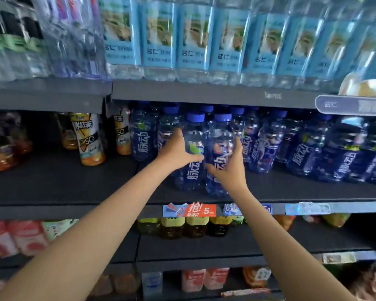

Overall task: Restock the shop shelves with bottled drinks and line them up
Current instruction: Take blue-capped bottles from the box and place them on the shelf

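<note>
While each hand (left (175, 154), right (230, 168)) grips one blue-capped bottle (192, 153), both stand upright on the shelf (74, 183).

We are in a shop, in front of a drinks aisle: dark metal shelves (59, 181) run in tiers one above another, each packed with rows of the same bottled product. We see light-blue-labelled water bottles (195, 40) lined up on the top tier, blue-capped dark-blue drink bottles (300, 146) on the middle one, and iced-tea bottles (89, 137) to their left, with more yellow-capped and pink-labelled drinks below. Along the shelf edges we see price tags, among them a red promotional tag (201, 210) with a large "5", and a printed brand strip (352, 105) at upper right.
</note>
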`<state>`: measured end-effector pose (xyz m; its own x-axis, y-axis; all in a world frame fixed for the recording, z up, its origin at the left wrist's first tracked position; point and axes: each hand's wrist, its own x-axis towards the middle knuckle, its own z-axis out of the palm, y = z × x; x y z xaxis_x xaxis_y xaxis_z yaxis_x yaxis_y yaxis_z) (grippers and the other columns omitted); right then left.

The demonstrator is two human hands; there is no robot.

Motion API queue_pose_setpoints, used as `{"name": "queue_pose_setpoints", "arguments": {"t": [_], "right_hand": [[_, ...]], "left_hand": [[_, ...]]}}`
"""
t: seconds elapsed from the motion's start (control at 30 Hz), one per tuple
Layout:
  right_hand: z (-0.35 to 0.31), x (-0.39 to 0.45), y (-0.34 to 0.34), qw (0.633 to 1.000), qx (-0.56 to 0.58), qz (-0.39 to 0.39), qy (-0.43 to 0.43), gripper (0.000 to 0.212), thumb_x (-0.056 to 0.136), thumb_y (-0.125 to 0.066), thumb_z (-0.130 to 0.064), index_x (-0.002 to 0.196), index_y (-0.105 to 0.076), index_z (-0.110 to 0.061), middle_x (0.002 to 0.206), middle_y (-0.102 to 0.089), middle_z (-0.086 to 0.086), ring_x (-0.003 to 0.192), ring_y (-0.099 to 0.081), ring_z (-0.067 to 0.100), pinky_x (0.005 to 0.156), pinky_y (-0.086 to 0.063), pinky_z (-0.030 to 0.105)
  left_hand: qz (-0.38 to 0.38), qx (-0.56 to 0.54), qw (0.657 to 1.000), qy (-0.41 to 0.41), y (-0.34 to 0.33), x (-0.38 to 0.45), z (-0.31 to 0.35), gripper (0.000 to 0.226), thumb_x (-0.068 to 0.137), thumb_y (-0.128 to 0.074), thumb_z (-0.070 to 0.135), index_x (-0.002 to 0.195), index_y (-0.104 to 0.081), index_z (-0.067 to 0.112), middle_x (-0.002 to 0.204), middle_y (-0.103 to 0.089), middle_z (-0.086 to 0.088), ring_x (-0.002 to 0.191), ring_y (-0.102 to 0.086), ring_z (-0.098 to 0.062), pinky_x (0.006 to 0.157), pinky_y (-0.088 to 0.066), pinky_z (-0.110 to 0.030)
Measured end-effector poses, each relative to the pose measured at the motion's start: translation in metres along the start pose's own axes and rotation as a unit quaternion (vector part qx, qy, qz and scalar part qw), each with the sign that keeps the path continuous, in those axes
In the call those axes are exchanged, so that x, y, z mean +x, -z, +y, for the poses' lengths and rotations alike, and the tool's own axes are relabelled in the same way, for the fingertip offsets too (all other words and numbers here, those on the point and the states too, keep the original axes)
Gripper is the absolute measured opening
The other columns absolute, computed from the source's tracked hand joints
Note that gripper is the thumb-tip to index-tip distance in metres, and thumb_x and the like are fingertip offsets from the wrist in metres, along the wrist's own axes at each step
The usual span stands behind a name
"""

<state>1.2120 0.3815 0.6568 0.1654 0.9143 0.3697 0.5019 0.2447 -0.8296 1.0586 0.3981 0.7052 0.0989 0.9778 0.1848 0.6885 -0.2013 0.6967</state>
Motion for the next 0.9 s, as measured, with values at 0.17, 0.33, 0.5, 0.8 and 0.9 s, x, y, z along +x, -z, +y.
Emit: {"name": "queue_pose_setpoints", "arguments": {"t": [0.17, 0.33, 0.5, 0.8, 0.9], "right_hand": [[0.033, 0.015, 0.024, 0.989, -0.125, -0.061, -0.052, 0.088, 0.072, -0.076, -0.043, 0.133, -0.028, -0.003, 0.099, -0.052, 0.013, 0.097, -0.051, 0.025, 0.061, -0.042, 0.036], [0.051, 0.027, 0.062, 0.982, -0.175, -0.002, -0.072, 0.071, 0.077, -0.072, -0.043, 0.121, -0.034, -0.002, 0.131, -0.045, 0.015, 0.129, -0.032, 0.034, 0.083, -0.045, 0.045], [0.075, 0.05, 0.096, 0.97, -0.21, -0.096, -0.075, 0.086, 0.079, -0.073, -0.03, 0.139, -0.019, 0.0, 0.144, -0.025, 0.019, 0.133, -0.029, 0.038, 0.102, -0.034, 0.044], [0.076, 0.059, 0.094, 0.983, -0.161, -0.007, -0.084, 0.059, 0.088, -0.055, -0.001, 0.137, -0.023, 0.001, 0.146, -0.02, 0.021, 0.102, -0.056, 0.042, 0.071, -0.04, 0.037], [0.058, 0.05, 0.095, 0.992, -0.111, 0.064, 0.009, 0.042, 0.086, -0.052, 0.001, 0.124, -0.034, 0.002, 0.136, -0.028, 0.019, 0.095, -0.054, 0.039, 0.063, -0.035, 0.032]], "left_hand": [[-0.003, 0.032, 0.997, 0.076, -0.022, -0.014, 0.003, 0.116, 0.074, -0.077, 0.03, 0.147, 0.012, 0.015, 0.153, -0.022, -0.008, 0.135, -0.034, -0.026, 0.102, -0.034, -0.035], [-0.024, 0.026, 0.996, 0.083, -0.045, -0.015, 0.036, 0.108, 0.079, -0.072, 0.031, 0.147, 0.011, 0.016, 0.156, -0.013, -0.004, 0.14, -0.022, -0.023, 0.106, -0.028, -0.032], [-0.038, -0.007, 0.997, 0.071, -0.084, -0.004, 0.069, 0.104, 0.08, -0.071, 0.028, 0.148, 0.009, 0.021, 0.154, -0.02, -0.003, 0.137, -0.028, -0.023, 0.103, -0.031, -0.031], [0.046, 0.069, 0.991, 0.104, -0.113, 0.012, 0.07, 0.085, 0.083, -0.066, 0.036, 0.147, -0.015, 0.011, 0.148, -0.034, -0.01, 0.132, -0.038, -0.028, 0.101, -0.036, -0.036], [0.087, 0.078, 0.986, 0.117, -0.127, 0.01, 0.061, 0.071, 0.083, -0.067, 0.032, 0.139, -0.03, 0.009, 0.135, -0.048, -0.015, 0.122, -0.048, -0.031, 0.092, -0.041, -0.039]]}}
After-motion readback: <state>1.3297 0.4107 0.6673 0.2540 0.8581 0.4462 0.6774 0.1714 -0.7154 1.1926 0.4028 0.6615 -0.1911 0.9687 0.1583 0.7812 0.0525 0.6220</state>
